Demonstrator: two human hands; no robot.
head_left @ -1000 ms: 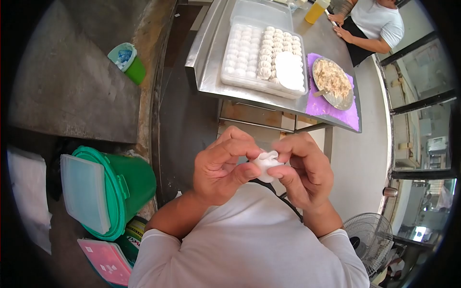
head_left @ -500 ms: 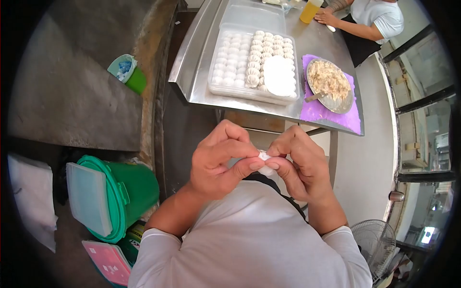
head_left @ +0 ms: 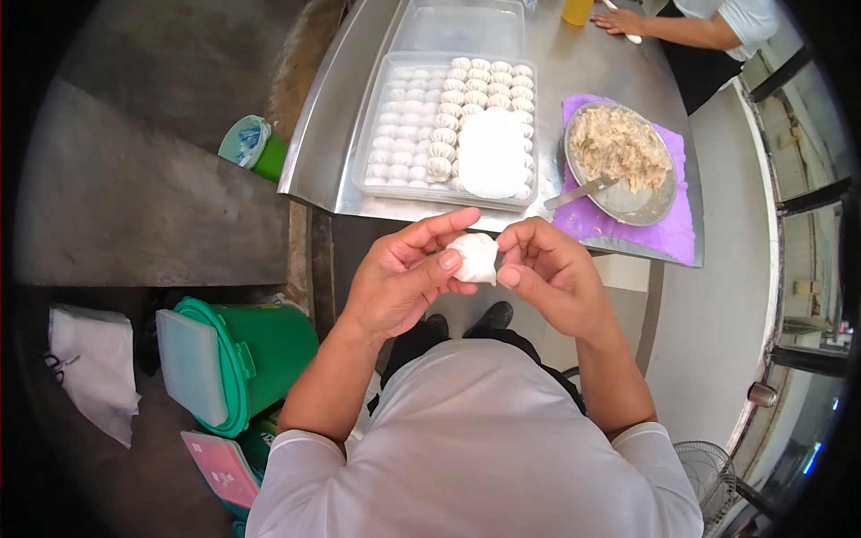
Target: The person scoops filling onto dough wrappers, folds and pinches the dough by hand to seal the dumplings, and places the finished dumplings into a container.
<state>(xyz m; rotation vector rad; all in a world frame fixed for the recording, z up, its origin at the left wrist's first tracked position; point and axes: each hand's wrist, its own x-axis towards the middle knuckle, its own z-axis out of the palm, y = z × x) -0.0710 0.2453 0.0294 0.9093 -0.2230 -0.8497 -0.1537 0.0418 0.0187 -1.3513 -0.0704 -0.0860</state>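
Left hand (head_left: pixel 399 278) is gripping a dough parcel (head_left: pixel 475 258)
Right hand (head_left: pixel 556 280) is hovering just beside it, fingers parted; a plastic tray (head_left: pixel 366 157) is resting beyond the fingers.

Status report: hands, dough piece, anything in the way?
Left hand holding dough piece. Right hand beside it, fingers parted, contact unclear. Container ahead on table, clear of both hands.

Left hand (head_left: pixel 408 278): holds white dumpling (head_left: pixel 475 257) | right hand (head_left: pixel 560 278): beside it | bowl (head_left: pixel 621 161): on purple cloth (head_left: pixel 668 235)
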